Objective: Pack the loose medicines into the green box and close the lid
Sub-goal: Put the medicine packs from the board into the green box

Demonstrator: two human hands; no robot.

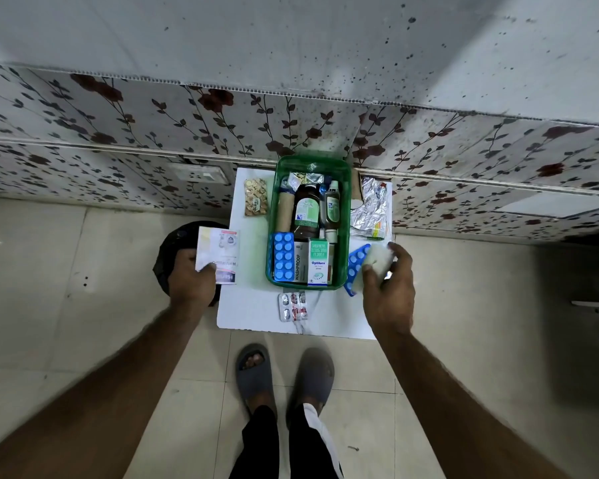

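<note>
The green box (343, 216) stands open on a small white table (256, 305), holding bottles, a blue blister strip and small cartons. My left hand (191, 278) grips a white medicine carton (218, 252) at the table's left edge. My right hand (389, 288) holds a white roll (377, 259) just right of the box, above a blue blister strip (355, 267). Loose on the table lie a yellow pill pack (255, 197), a silver-red blister strip (293, 305) and silver foil strips (370, 210). No lid is visible.
A floral-papered ledge runs behind the table, close to the box's far end. A black round object (173, 250) sits on the tiled floor under my left hand. My feet in grey slippers (284, 375) stand in front of the table.
</note>
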